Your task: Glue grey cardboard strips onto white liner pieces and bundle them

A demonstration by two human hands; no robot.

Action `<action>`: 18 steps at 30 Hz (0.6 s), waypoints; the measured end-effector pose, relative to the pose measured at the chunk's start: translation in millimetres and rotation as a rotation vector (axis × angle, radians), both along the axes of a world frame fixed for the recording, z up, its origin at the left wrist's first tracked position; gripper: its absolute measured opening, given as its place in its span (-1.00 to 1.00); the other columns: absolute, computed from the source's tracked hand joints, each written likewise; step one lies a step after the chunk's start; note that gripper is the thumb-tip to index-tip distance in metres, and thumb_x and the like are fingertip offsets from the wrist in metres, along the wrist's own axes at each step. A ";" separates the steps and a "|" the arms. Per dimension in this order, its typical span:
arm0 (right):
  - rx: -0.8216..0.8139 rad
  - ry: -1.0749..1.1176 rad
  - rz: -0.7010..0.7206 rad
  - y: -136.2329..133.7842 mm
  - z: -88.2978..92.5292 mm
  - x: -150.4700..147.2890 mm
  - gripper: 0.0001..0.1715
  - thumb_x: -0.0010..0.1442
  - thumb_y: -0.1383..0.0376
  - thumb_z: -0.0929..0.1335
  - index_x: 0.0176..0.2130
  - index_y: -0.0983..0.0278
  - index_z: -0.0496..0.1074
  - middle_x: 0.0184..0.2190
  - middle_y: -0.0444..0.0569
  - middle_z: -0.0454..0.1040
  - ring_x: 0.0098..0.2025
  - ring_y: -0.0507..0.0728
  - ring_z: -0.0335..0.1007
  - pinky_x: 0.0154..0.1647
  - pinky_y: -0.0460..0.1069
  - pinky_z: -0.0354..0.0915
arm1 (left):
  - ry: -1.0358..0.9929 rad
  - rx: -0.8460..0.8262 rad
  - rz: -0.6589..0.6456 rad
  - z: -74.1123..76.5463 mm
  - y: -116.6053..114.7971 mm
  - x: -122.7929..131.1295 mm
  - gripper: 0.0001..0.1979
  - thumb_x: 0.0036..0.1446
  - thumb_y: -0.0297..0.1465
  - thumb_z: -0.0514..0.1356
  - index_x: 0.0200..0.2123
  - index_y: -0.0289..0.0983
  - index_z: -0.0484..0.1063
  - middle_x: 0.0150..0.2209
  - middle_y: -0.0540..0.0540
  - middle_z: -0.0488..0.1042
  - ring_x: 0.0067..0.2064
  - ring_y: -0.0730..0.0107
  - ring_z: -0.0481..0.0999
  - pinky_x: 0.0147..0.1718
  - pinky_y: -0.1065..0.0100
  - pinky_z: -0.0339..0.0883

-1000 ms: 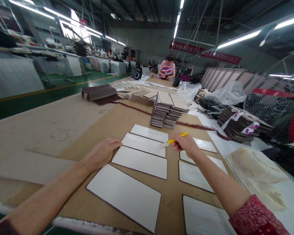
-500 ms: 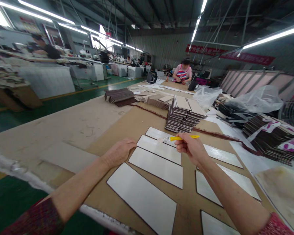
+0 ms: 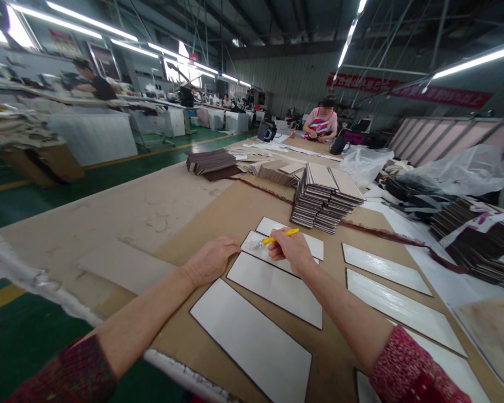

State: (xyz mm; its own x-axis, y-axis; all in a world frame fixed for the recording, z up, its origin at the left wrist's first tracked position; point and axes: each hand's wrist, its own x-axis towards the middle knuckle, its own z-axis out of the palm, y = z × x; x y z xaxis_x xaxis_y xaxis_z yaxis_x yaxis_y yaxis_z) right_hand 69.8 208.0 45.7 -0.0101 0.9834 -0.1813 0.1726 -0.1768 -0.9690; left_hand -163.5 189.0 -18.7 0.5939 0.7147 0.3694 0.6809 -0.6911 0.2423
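My right hand (image 3: 293,249) grips a yellow-handled brush (image 3: 273,240), its bristle tip down on a white rectangular panel (image 3: 260,248) in the left column. My left hand (image 3: 212,258) lies palm down on the brown cardboard sheet (image 3: 218,218), fingertips at that panel's left edge. More white panels with dark edges lie nearer me (image 3: 277,287) (image 3: 252,338), one farther away (image 3: 292,239), and others lie in a right-hand column (image 3: 384,268).
A stack of dark-edged boards (image 3: 325,198) stands just beyond the panels, with more piles (image 3: 210,162) farther back. Dark printed stacks (image 3: 474,229) and plastic bags (image 3: 466,168) crowd the right. A person (image 3: 321,123) sits at the table's far end; another stands far left.
My right hand has swung the brush left and down from over the gap onto the second panel of the left column. The view has shifted left. My left hand stays put.
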 end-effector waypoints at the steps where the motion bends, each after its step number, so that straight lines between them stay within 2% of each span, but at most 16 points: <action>1: 0.004 -0.024 0.004 0.2 0.8 2.2 -0.83 0.19 0.28 0.32 -0.41 0.31 0.40 -0.61 -0.10 0.50 -0.67 0.04 0.40 -0.70 -0.11 0.38 | 0.000 0.001 0.000 -0.5 0.1 -0.1 -0.61 0.19 -0.65 0.01 -0.04 -0.27 0.49 -0.03 -0.14 0.54 0.04 0.25 0.46 0.11 0.22 0.36; 8: 0.026 -0.173 -0.010 -4.9 8.7 31.6 -0.83 0.12 0.29 0.35 -0.46 0.33 0.45 -0.60 -0.04 0.53 -0.65 0.06 0.44 -0.70 -0.11 0.40 | -0.002 0.018 0.005 -0.3 -1.5 0.8 -0.61 0.17 -0.66 0.00 -0.05 -0.29 0.50 -0.03 -0.17 0.54 0.04 0.26 0.47 0.13 0.20 0.35; 14: -0.004 -0.211 -0.041 -14.5 9.9 66.1 -0.84 0.12 0.25 0.37 -0.41 0.31 0.44 -0.60 -0.03 0.54 -0.66 0.06 0.43 -0.70 -0.10 0.41 | 0.007 0.030 0.019 -0.4 -3.5 1.2 -0.60 0.15 -0.65 0.00 -0.04 -0.30 0.49 -0.01 -0.19 0.53 0.05 0.23 0.46 0.13 0.17 0.36; 18: -0.016 -0.230 -0.059 -26.7 14.8 90.2 -0.82 0.13 0.25 0.36 -0.45 0.29 0.42 -0.60 -0.05 0.52 -0.67 0.04 0.41 -0.70 -0.11 0.39 | 0.008 0.036 0.020 -4.0 -3.0 -0.7 -0.57 0.14 -0.67 -0.01 -0.02 -0.30 0.47 0.02 -0.19 0.51 0.07 0.22 0.45 0.15 0.17 0.33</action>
State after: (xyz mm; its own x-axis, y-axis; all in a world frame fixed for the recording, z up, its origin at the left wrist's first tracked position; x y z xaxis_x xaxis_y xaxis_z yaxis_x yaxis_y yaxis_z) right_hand 160.1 181.3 60.5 0.0904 0.9781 -0.1877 0.3776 -0.2080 -0.9023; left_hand -164.2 186.0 -22.6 0.5825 0.7130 0.3902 0.6966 -0.6853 0.2125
